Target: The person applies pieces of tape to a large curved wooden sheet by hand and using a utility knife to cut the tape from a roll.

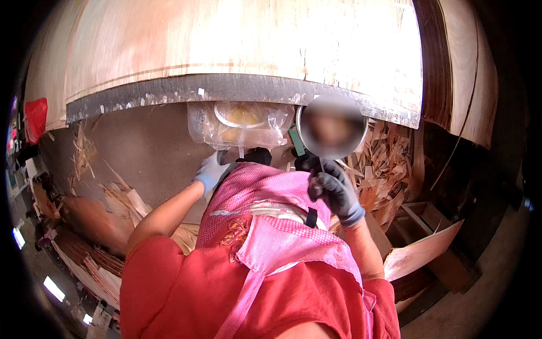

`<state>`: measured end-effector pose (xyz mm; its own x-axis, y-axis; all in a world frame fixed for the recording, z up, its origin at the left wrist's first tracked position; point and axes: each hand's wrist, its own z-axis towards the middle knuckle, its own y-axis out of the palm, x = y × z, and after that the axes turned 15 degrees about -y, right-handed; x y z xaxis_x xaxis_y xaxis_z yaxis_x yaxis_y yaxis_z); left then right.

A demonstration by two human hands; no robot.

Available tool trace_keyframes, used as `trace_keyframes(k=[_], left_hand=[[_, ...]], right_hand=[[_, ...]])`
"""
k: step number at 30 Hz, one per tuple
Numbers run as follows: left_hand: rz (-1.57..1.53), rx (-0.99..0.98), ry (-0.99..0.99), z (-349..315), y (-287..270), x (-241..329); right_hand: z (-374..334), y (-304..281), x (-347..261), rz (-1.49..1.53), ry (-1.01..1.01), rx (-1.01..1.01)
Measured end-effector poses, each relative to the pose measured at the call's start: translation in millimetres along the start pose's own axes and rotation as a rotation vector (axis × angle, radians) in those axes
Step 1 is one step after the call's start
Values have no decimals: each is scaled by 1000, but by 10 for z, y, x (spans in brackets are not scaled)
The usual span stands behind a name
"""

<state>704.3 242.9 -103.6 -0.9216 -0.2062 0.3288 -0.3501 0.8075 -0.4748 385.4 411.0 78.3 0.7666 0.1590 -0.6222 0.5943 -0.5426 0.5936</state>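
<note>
Right hand (pixel 337 195) holds some round rimmed thing (pixel 333 127) up, left hand (pixel 211 169) by the pink apron (pixel 271 181), wood scraps (pixel 389 161) either side.

The apron (pixel 299 243) is pink, partly checked — shirt (pixel 164 282) red, gloves (pixel 339 198) grey-black.

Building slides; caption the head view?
Gloved left hand beside a pink apron; gloved right hand near a round, blurred object, pale wood ahead.

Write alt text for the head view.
A grey-gloved right hand is beside a round, pale-rimmed object, blurred at its centre; the grey-gloved left hand is near a clear plastic bag. A red cloth top and pink checked apron fill the foreground, and a pale wooden sheet lies beyond.
</note>
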Motion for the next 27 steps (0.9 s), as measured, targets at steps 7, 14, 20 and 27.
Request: trace_keyframes(k=[7,14,20,27], left_hand=[[-491,-367,94,-317,86,427],[-368,-458,200,-734,-129,677],[-208,-663,269,-999,-221,881],[-769,-1355,216,-594,-253,878]], right_hand=[[132,46,512,-477,169,-36],[591,270,1142,-377,5,-83],[559,440,850,-262,215,13],[181,869,-98,-553,-39,-182]])
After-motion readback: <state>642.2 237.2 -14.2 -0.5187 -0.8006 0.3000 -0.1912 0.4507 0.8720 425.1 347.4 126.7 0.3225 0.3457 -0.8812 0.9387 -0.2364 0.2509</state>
